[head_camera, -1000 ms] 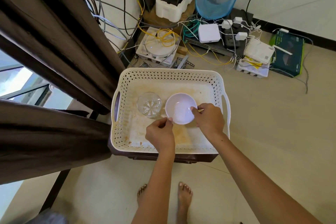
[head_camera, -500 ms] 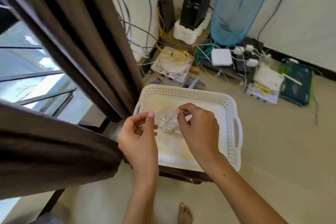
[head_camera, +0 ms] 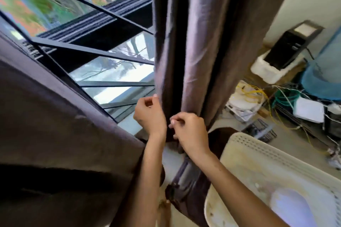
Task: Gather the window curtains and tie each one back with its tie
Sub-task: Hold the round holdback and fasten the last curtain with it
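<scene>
A dark brown curtain (head_camera: 193, 33) hangs in folds down the middle of the view, in front of the window (head_camera: 103, 72). My left hand (head_camera: 148, 115) pinches the curtain's left edge low down. My right hand (head_camera: 190, 131) is curled at a fold just to the right of it; whether it grips the cloth I cannot tell. A second brown curtain (head_camera: 55, 134) fills the lower left, close to the camera. The first curtain's lower part (head_camera: 186, 186) bunches below my wrists. No tie is visible.
A white perforated basket (head_camera: 245, 151) with a white bowl (head_camera: 289, 208) in it stands at the lower right. Behind it, routers, white adapters and tangled cables (head_camera: 280, 105) crowd the floor corner beside a black box (head_camera: 289, 48) and a blue mesh bag (head_camera: 321, 79).
Both hands left the bowl and glass in the basket and rose to the middle curtain. The view swung up and left toward the window.
</scene>
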The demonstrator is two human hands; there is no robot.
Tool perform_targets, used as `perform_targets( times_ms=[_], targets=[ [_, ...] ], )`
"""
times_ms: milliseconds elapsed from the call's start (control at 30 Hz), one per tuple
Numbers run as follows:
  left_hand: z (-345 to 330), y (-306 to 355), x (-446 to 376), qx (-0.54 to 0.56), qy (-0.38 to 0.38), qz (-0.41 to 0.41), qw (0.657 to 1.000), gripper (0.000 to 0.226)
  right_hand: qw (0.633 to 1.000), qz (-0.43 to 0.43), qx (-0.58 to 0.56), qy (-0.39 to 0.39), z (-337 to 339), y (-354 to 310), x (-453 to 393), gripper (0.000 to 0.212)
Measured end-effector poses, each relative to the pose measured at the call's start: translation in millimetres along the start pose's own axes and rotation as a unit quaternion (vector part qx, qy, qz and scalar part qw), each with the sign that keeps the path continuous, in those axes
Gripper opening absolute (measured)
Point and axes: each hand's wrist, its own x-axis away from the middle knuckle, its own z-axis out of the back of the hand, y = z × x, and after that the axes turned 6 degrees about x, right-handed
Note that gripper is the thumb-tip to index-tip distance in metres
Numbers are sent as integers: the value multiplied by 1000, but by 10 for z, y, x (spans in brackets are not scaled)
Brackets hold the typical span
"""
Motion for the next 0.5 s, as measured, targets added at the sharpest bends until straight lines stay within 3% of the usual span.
perform_targets(
  times_ms=[233, 367, 500],
  targets=[
    [357, -736, -775, -128, 66, 51, 988, 19, 988, -67, 28, -139, -1038, -70, -604, 29],
    [289, -1018, -1050, -176, 42, 62, 981, 17, 984, -103, 17, -141, -1468, 16, -984, 36],
    [-9, -1448, -1377, -216, -18, 83, 973, 22, 989, -117, 4, -86, -1812, 209, -1489, 34]
  ],
)
